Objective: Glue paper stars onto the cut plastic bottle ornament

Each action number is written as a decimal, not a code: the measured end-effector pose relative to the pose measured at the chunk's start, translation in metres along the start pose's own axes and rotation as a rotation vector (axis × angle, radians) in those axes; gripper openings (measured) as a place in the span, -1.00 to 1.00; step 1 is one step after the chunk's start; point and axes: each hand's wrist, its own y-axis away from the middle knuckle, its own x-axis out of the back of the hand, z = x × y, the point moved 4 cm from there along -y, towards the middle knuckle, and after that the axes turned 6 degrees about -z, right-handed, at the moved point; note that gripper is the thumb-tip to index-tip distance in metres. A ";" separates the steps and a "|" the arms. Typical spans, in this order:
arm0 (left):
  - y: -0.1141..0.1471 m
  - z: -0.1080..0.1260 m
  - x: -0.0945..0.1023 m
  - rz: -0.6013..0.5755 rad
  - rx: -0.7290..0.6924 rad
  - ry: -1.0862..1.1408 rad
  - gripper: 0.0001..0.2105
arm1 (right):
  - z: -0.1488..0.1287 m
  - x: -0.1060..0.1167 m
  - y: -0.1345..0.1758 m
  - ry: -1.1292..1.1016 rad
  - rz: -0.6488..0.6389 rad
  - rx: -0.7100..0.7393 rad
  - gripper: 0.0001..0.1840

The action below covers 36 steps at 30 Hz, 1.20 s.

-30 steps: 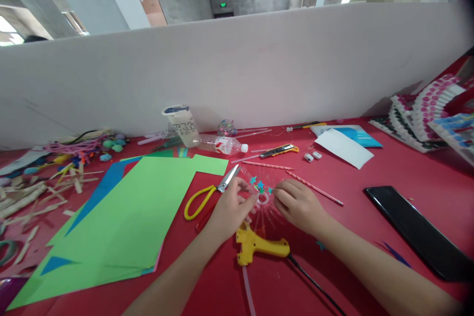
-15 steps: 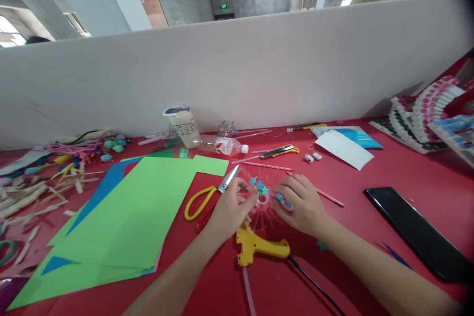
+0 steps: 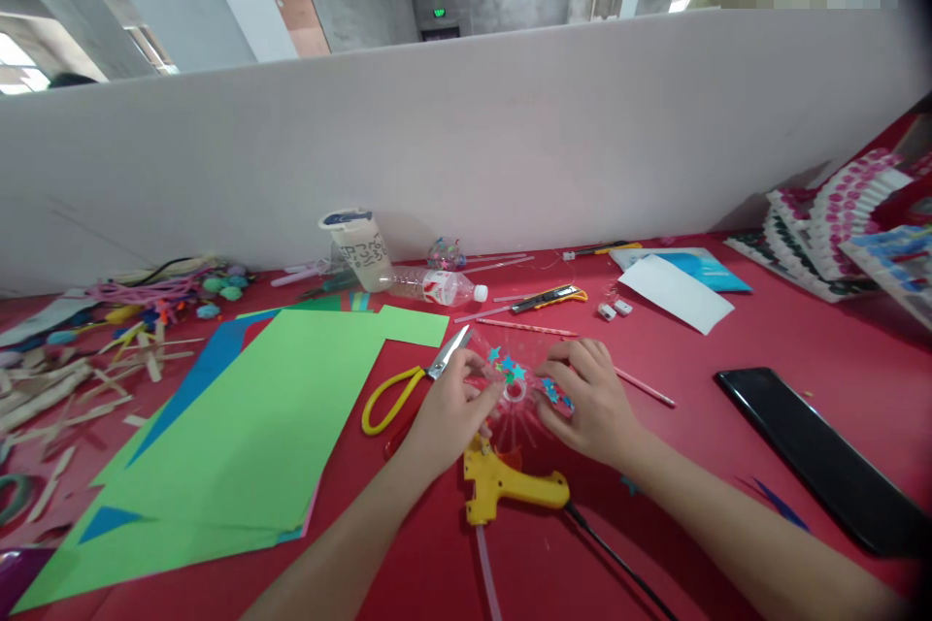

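Note:
A clear plastic piece (image 3: 515,392) with a round ring at its centre and thin strips fanning outward is between my two hands above the red table. Several small blue-green stars (image 3: 510,367) sit on its far left side, and more blue stars (image 3: 554,392) lie by my right fingers. My left hand (image 3: 458,400) is closed, pinching the piece's left edge. Curled around its right side, my right hand (image 3: 586,398) has thumb and fingers at the starred strips. Just below lies a yellow hot glue gun (image 3: 514,483), its nozzle end near my left fingertips.
Yellow-handled scissors (image 3: 397,400) and green paper sheets (image 3: 269,417) lie to the left. Behind are a plastic bottle (image 3: 437,286), a cup (image 3: 360,252) and a box cutter (image 3: 548,299). A black phone-like slab (image 3: 815,456) is at right. The glue gun's cord (image 3: 618,558) runs toward me.
My right fingers have shifted slightly, and the blue stars beside them show more openly. The plastic piece has turned or tilted a little; my left hand stays nearly still.

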 end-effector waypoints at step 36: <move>0.001 0.020 0.016 0.163 -0.254 -0.439 -0.74 | 0.007 0.008 -0.008 -0.182 -0.062 -0.084 -0.76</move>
